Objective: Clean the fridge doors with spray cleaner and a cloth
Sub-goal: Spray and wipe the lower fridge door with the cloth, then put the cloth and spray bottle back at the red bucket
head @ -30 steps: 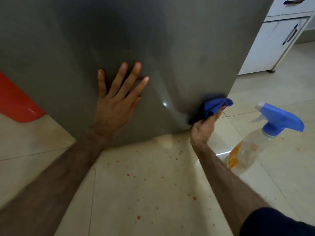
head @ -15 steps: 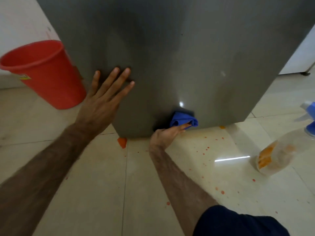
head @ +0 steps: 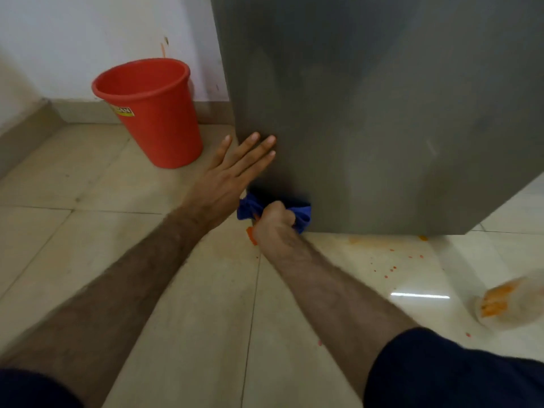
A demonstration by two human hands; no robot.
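The grey fridge door (head: 382, 119) fills the upper right of the view. My left hand (head: 232, 175) lies flat with fingers spread against the door's lower left edge. Just below it my right hand (head: 273, 225) is closed on a bunched blue cloth (head: 303, 216), pressed against the door's bottom left corner. The spray bottle (head: 506, 304) stands blurred on the floor at the right edge, with orange liquid in its base; its head is out of frame.
A red bucket (head: 153, 113) stands on the tiled floor to the left of the fridge, by the white wall. Orange drips and a smear (head: 388, 266) speckle the floor tiles under the door's lower edge.
My right hand has wiped the cloth leftward along the door's bottom edge to its left corner. My left hand stays flat on the door. The view has swung left.
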